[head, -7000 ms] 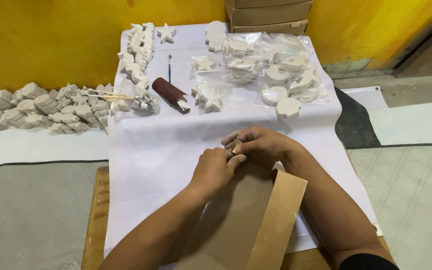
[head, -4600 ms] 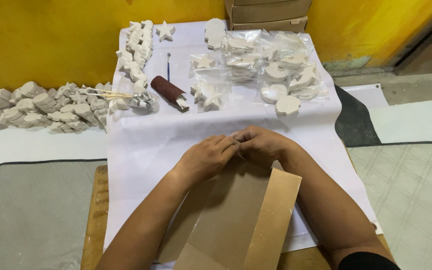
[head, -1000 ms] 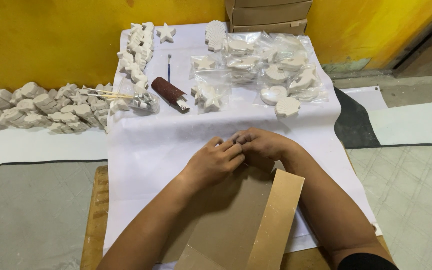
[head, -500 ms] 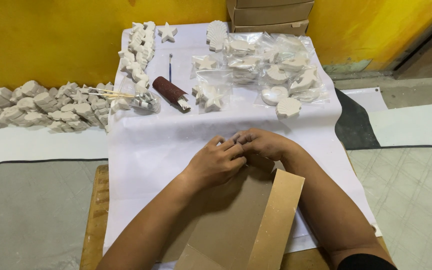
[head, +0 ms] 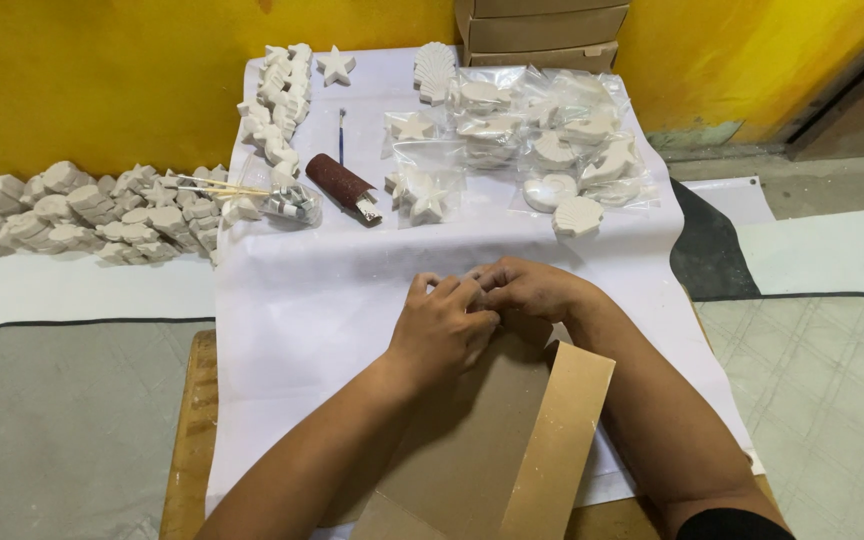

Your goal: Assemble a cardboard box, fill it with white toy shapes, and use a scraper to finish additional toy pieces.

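My left hand (head: 442, 325) and my right hand (head: 527, 290) are pressed together, fingertips meeting over the far edge of a folded brown cardboard sheet (head: 482, 450). Their fingers are curled around a small pale piece that is almost wholly hidden between them. The cardboard lies on a white paper sheet (head: 322, 290) that covers a wooden board (head: 192, 430).
Beyond the hands lie a brown sandpaper roll (head: 342, 185), a thin brush (head: 341, 125), bagged white plaster shapes (head: 542, 120), a loose shell cast (head: 577, 215) and starfish casts (head: 427, 200). A heap of white casts (head: 72, 210) with thin sticks (head: 217, 187) lies at left. Cardboard boxes (head: 542, 30) stand against the yellow wall.
The hands stay together in nearly the same spot, with only small finger shifts. Seven seconds ago a small pale piece showed between the fingertips; now it is covered.
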